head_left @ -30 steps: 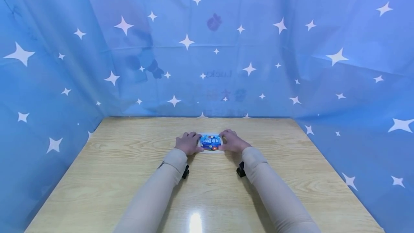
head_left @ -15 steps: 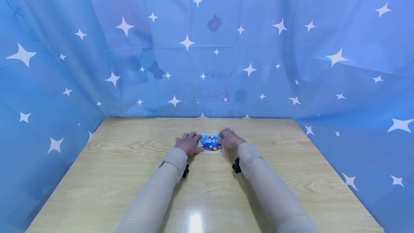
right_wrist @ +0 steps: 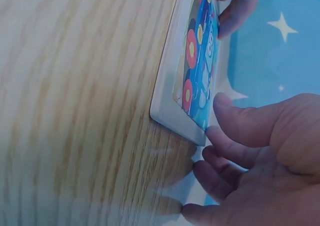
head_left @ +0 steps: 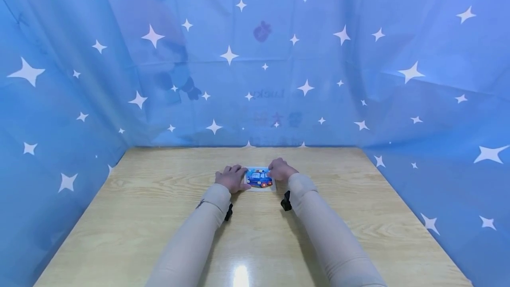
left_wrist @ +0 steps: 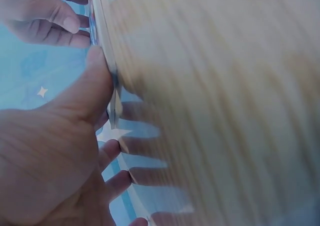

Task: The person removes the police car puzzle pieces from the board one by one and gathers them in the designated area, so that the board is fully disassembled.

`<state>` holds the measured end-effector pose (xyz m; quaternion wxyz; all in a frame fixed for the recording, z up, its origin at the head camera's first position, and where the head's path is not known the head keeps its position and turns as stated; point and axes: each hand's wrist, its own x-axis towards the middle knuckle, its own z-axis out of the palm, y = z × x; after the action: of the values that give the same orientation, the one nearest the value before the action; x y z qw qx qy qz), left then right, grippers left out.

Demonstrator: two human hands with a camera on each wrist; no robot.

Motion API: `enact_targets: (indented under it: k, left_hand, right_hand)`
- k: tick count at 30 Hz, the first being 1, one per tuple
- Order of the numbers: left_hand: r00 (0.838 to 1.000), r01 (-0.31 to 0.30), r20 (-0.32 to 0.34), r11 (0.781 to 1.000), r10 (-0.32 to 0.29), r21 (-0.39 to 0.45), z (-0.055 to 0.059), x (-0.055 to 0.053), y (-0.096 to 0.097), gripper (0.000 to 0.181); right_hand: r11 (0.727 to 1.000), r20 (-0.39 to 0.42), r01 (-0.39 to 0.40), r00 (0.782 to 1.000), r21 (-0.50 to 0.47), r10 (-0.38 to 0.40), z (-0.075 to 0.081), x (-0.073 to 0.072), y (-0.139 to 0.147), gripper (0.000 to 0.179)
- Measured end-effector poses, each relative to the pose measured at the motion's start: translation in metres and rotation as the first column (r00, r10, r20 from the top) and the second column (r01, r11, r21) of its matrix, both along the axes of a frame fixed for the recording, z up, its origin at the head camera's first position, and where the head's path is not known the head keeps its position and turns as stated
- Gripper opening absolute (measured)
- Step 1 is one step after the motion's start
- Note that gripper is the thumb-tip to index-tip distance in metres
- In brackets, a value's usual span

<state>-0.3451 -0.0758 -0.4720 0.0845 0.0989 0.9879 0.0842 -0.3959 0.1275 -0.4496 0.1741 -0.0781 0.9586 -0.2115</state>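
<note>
A small flat puzzle board (head_left: 260,179) with a pale border and a blue cartoon police car lies on the table between both hands. My left hand (head_left: 231,179) holds it at the left end, thumb along the near edge and index finger at the far corner. My right hand (head_left: 281,170) is at the far right corner. In the right wrist view, the right thumb (right_wrist: 245,121) is raised clear of the board while the index finger is at its corner. Several other right fingertips are near the tabletop. From the left wrist, the board shows only as a thin edge.
The wooden table (head_left: 159,242) has a glossy surface that reflects the hands. A blue curtain (head_left: 255,70) with white stars hangs behind it and along both sides. A black wrist mount (head_left: 286,201) sits under the right cuff.
My right hand has shifted left and slightly away from me, and its thumb has left the board's near right edge, uncovering the car's rear wheel. The left hand keeps its place.
</note>
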Motion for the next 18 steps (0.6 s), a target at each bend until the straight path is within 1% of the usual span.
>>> enact_targets:
  k: [6, 7, 10, 14, 18]
  left_hand:
    - [1.0, 0.003, 0.004, 1.0, -0.003, -0.007, -0.0002, 0.0008, 0.001, 0.072]
    - [1.0, 0.003, 0.008, 1.0, -0.003, -0.008, 0.0013, 0.0021, 0.0014, 0.072]
    - [1.0, 0.002, 0.008, 1.0, -0.002, 0.003, 0.0007, 0.0012, 0.0014, 0.072]
    - [1.0, -0.006, 0.012, 1.0, 0.006, 0.009, -0.0024, -0.0022, 0.0005, 0.073]
    - [1.0, -0.011, 0.012, 1.0, 0.011, 0.008, -0.0027, -0.0028, -0.0004, 0.073]
  right_hand:
    - [0.999, -0.04, -0.015, 0.999, 0.048, 0.017, -0.008, -0.0034, -0.0002, 0.044]
    - [0.998, -0.05, -0.018, 0.999, 0.054, 0.021, -0.0091, -0.0036, -0.0001, 0.043]
    - [0.996, -0.076, -0.031, 0.996, 0.08, 0.037, -0.0106, -0.0041, -0.0002, 0.042]
    - [0.996, -0.103, -0.034, 0.994, 0.081, 0.043, -0.0097, -0.0046, -0.0005, 0.041]
    - [0.997, -0.128, -0.04, 0.991, 0.065, 0.048, -0.0096, -0.0042, -0.0002, 0.04]
